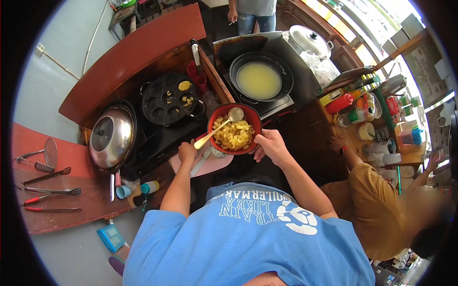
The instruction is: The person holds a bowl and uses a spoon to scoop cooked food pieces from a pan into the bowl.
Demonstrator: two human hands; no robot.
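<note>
My right hand (273, 147) grips the rim of a red bowl (258, 125), thumb on top and fingers at its side. Yellowish curved pieces, like macaroni, fill the bowl (234, 136). A spoon (215, 133) lies across them, its scoop end over the food. My left hand (187, 153) is closed at the spoon's handle end, with the fingers partly hidden. Up and left of the bowl sits a black pan with round hollows (157, 89); a few hold yellow food, one a rounded yellow cake (184, 85).
A black frying pan (235, 62) with yellowish liquid stands on the right burner. At left is a wok with a metal lid (112, 138). A pink board (219, 164) with a knife lies under my hands. A co-worker (365, 205) is close at right; another person (256, 14) stands beyond.
</note>
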